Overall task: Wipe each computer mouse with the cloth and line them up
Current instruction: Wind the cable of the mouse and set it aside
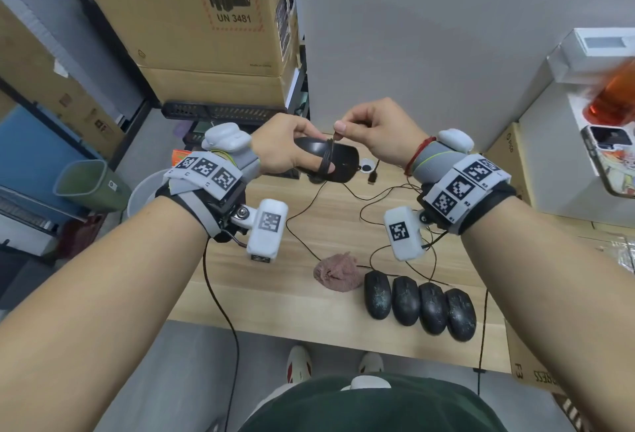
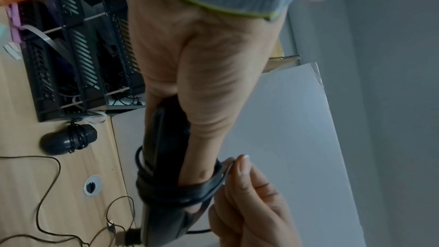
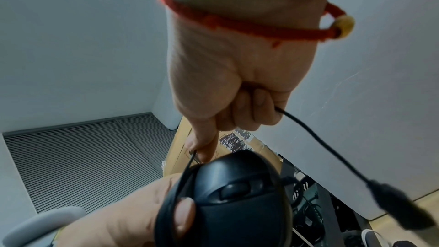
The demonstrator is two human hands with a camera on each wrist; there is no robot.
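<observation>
1. The left hand (image 1: pixel 281 150) is gripping a black mouse (image 1: pixel 338 162) in the air above the surface's (image 1: pixel 275 294) far edge, fingers clamped on it.
2. The right hand (image 1: pixel 378 132) is pinching its cord (image 1: pixel 330 150), which is looping round the mouse.
3. Four mice (image 1: pixel 421 304) are lying side by side at the near edge, the cloth (image 1: pixel 336 272) just beside them.
</observation>
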